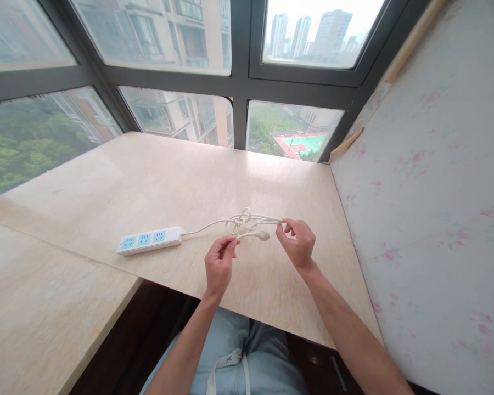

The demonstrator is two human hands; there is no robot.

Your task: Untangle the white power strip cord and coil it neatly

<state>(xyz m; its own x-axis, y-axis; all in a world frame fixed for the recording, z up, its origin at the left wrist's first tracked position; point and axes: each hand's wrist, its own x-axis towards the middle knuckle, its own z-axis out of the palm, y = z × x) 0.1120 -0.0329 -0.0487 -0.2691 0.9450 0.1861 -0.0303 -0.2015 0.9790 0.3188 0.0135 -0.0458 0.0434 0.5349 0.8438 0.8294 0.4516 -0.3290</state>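
Both my hands are closed on the white cord (pixel 245 224), which is gathered into a loose bundle of loops just above the table (pixel 107 181), in front of me and a little to the right. My left hand (pixel 219 265) pinches the strand under the bundle, near the plug (pixel 263 236). My right hand (pixel 297 242) pinches the right end of the loops between thumb and forefinger. I think a grip on two sides holds the loops together and a little lifted, so they do not fall open. The bundle is long from left to right, and the plug points right. The power strip (pixel 149 240) lies flat at the left, sockets up, also long from left to right, with the cord leaving its right end.
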